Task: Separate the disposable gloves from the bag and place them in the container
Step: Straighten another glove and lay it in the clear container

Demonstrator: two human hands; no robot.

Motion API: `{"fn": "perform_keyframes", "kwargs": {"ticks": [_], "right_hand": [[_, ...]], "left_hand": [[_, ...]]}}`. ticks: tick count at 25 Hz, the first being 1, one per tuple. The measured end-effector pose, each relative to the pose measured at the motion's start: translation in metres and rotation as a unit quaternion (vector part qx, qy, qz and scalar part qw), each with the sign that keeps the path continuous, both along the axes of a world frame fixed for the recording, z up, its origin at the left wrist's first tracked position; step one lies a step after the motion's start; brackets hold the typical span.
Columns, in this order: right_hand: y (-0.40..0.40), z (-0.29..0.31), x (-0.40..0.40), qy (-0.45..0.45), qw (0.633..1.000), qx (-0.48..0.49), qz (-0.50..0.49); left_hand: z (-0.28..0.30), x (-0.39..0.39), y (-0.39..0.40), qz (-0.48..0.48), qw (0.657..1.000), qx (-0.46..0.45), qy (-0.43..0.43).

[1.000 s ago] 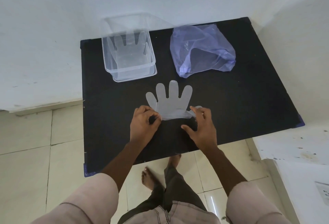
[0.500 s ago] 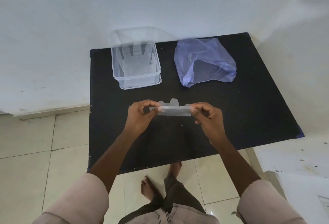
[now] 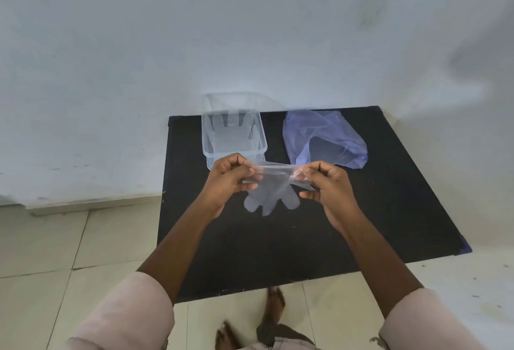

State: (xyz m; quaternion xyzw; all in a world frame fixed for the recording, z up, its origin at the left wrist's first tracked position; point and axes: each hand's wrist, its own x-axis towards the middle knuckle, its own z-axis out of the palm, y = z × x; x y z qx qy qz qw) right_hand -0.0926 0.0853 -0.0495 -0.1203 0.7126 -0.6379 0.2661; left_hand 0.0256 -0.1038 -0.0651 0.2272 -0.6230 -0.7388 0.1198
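The black bench fills the middle of my view, set against a pale wall, with tiled floor below. On its far side sit the purple bag, slumped and open, to the right, and the clear tub to the left, the two well apart. At least one glove already lies flat in the tub, fingers toward the wall; I cannot count more through the plastic.

I have the next glove raised above the bench, just in front of the tub. My left hand pinches one side of the cuff between thumb and fingertips; my right hand pinches the other side, both closed tight on the film. Holding it by the cuff corners keeps the thin sheet spread, so it should not fold or cling to itself, and I judge it also lets me check that only a single layer came out.

The cuff runs side to side between my hands. The glove's long axis hangs from there down and toward me, fingers pointing at the near edge of the bench, opposite to the one in the tub.

To place it I would need to carry it forward over the tub's rim and lay it down.
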Motion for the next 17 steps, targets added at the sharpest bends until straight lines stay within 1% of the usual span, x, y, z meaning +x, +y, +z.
{"fn": "perform_keyframes", "kwargs": {"ticks": [3, 7, 9, 14, 17], "right_hand": [[-0.011, 0.012, 0.002, 0.012, 1.0, 0.007, 0.006], [-0.023, 0.017, 0.01, 0.018, 0.999, 0.036, -0.002], [-0.027, 0.02, 0.009, 0.026, 0.999, 0.032, -0.009], [-0.046, 0.03, -0.007, 0.038, 0.999, 0.006, -0.012], [-0.066, 0.033, -0.031, 0.019, 1.0, -0.003, 0.007]], "left_hand": [[0.013, 0.001, -0.006, 0.006, 1.0, 0.011, 0.003], [0.019, 0.009, -0.011, 0.034, 0.999, -0.006, -0.011], [0.023, 0.009, -0.016, 0.052, 0.999, -0.016, -0.006], [0.033, -0.005, -0.033, 0.06, 0.997, -0.045, -0.011], [0.034, -0.025, -0.047, 0.079, 0.996, -0.04, -0.022]]}}
